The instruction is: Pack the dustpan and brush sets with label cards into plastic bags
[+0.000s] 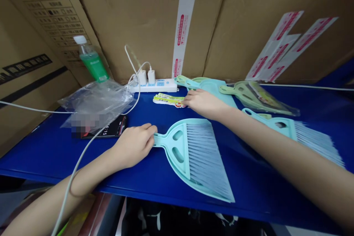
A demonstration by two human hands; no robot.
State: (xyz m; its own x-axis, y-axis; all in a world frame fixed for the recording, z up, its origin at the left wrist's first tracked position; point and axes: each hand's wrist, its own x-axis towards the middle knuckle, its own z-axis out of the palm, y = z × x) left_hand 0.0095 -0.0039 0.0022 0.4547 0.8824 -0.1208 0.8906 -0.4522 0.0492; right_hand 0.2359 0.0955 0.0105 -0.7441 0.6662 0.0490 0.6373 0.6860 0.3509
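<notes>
My left hand (137,144) is closed round the handle end of a turquoise dustpan (177,171) with a matching hand brush (206,158) nested in it. The pair lies on the blue table, with the pale bristles pointing right. Further back, the fingers of my right hand (203,102) are closed together on the right end of a yellow-green and white printed label card (167,99). Part of that card is hidden under the fingertips. Just behind my right hand lies another turquoise dustpan (217,87).
A green brush and dustpan set (250,96) in clear plastic lies back right, near a loose turquoise brush (318,140). A white power strip (166,85) with chargers stands behind. At left are a plastic bag (96,99), a phone (117,127), a green-labelled bottle (94,62) and trailing cables. Cardboard boxes (143,18) wall the back.
</notes>
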